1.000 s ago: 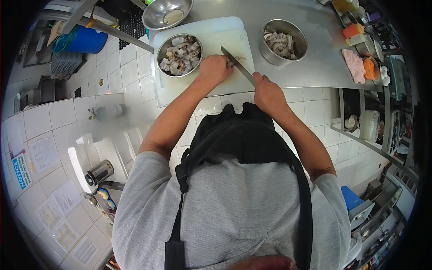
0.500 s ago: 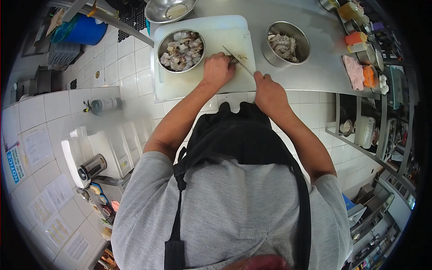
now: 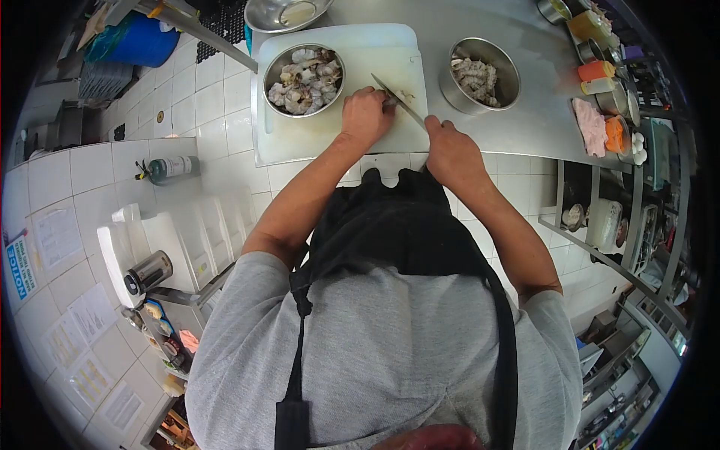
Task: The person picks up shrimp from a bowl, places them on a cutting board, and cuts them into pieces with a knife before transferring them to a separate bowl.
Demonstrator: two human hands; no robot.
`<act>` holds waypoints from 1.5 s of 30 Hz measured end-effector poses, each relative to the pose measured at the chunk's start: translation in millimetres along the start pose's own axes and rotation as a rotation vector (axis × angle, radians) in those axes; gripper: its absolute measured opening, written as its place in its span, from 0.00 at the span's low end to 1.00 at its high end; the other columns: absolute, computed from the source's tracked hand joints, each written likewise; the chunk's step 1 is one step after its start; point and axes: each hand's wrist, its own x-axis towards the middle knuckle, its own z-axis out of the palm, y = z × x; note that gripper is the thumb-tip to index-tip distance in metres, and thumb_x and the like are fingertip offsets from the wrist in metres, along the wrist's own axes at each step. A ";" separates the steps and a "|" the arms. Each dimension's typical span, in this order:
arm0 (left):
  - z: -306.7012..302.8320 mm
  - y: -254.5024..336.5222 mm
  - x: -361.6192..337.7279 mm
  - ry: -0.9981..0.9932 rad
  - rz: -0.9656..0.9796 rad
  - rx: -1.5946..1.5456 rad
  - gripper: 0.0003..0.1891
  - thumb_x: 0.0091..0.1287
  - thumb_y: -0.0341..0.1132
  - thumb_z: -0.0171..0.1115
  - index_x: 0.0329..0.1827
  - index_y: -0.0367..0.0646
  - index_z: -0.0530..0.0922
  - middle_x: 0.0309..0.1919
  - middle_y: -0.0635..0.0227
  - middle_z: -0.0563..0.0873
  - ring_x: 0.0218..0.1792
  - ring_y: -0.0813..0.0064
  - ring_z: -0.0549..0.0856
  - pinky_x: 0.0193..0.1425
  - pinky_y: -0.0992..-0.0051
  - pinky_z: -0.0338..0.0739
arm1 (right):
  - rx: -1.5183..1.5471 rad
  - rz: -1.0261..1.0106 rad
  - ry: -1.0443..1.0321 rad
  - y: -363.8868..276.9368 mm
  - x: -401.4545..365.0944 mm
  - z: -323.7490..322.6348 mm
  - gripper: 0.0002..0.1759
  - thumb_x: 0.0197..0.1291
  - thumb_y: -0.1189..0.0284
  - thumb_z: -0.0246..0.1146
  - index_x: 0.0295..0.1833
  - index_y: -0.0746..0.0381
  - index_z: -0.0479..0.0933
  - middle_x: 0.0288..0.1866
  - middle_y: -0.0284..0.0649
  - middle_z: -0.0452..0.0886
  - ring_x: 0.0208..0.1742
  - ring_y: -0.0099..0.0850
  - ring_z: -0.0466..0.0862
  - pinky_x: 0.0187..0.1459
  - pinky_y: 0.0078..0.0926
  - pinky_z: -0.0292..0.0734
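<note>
My right hand (image 3: 454,155) is closed round the handle of a knife (image 3: 405,107), its blade slanting up and left over a white cutting board (image 3: 360,139). My left hand (image 3: 366,118) presses down on the board beside the blade, fingers curled on a shrimp (image 3: 389,100) that is mostly hidden. Small scraps (image 3: 407,95) lie just right of the blade. Left of my left hand, a steel bowl (image 3: 268,94) full of shrimp (image 3: 306,79) stands on the board. Right of the board is a deeper steel bowl (image 3: 512,67) with peeled-looking shrimp (image 3: 475,79) inside.
The steel table (image 3: 525,124) carries a larger metal bowl (image 3: 259,16) at the back left. Along its right side are a pink cloth (image 3: 589,126), an orange item (image 3: 616,133) and several containers. A shelf rack (image 3: 585,236) stands at right, a fire extinguisher (image 3: 172,169) at left.
The view has shifted slightly. Both hands stay almost in place, and the knife remains beside my left fingertips with only a small shift.
</note>
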 end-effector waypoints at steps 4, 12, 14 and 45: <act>-1.1 -2.0 -2.3 -0.007 0.020 0.002 0.12 0.63 0.39 0.74 0.44 0.40 0.93 0.37 0.54 0.90 0.42 0.49 0.91 0.50 0.51 0.86 | 0.003 0.007 0.007 -4.0 26.7 10.4 0.12 0.68 0.77 0.59 0.55 0.65 0.73 0.45 0.57 0.85 0.40 0.54 0.91 0.42 0.49 0.89; -7.8 1.0 -10.6 0.011 -0.064 -0.062 0.13 0.64 0.36 0.73 0.48 0.40 0.92 0.39 0.53 0.90 0.42 0.47 0.91 0.52 0.52 0.86 | 0.056 0.008 0.008 -2.2 -0.5 -24.8 0.13 0.67 0.79 0.58 0.56 0.66 0.73 0.45 0.57 0.85 0.41 0.55 0.91 0.45 0.50 0.89; -9.6 1.4 -9.0 -0.008 -0.058 -0.069 0.12 0.64 0.36 0.72 0.47 0.39 0.91 0.40 0.52 0.91 0.43 0.47 0.91 0.53 0.52 0.86 | 0.048 0.008 -0.016 -2.9 -4.0 -24.3 0.13 0.67 0.79 0.58 0.56 0.66 0.73 0.45 0.57 0.85 0.40 0.56 0.91 0.45 0.50 0.89; -20.3 -7.5 -15.0 -0.070 -0.118 -0.078 0.13 0.67 0.39 0.72 0.47 0.40 0.90 0.44 0.48 0.92 0.45 0.45 0.92 0.54 0.51 0.87 | 0.161 0.006 -0.038 -2.6 -12.3 -13.5 0.14 0.63 0.82 0.59 0.54 0.67 0.72 0.43 0.60 0.85 0.43 0.61 0.90 0.48 0.56 0.86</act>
